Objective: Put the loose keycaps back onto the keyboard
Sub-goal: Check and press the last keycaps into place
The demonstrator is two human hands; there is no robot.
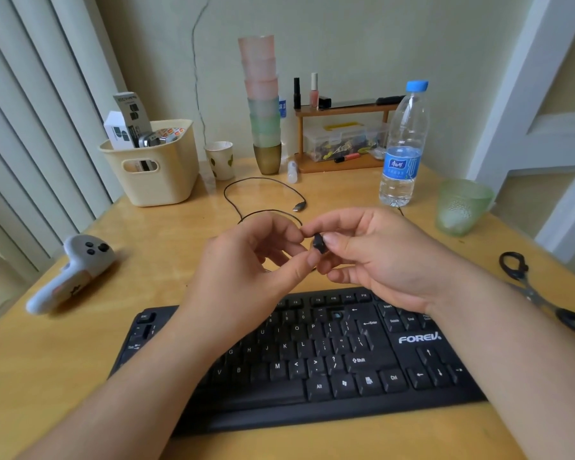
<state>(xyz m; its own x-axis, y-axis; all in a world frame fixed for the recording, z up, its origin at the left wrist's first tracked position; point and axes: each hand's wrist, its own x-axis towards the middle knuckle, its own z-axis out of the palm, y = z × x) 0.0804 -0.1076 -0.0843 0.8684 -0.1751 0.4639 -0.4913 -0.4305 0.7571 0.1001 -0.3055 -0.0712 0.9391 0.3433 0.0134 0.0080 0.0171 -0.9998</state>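
We're holding one small black keycap [319, 243] up in the air, above the far edge of the keyboard [312, 360] and well clear of it. Biggest worry right now: it's tiny and we're only pinching it at its edges, so if we're fumbling the pass or twisting it round to find the right way up, it's probably popping out and bouncing off the bench [80, 376], maybe off the side for good. The other risk is pressing it on crooked or rotated over the open socket [337, 315] that's showing in the top row, left of the backspace key. That could be bending the stem or leaving the cap sitting tilted. We can't read any legend on the cap from here, so we're also guessing whether it even belongs in that gap.

As for where it's sitting: the cap is right between the two hands. The right hand [375, 257] is gripping it, thumb on top and curled fingers underneath. The left hand [246, 270] is meeting it from the other side, thumb and forefinger tips touching or nearly touching its left edge, the other fingers loosely curled beneath. The scissors [541, 293] are lying well off beyond the right hand.
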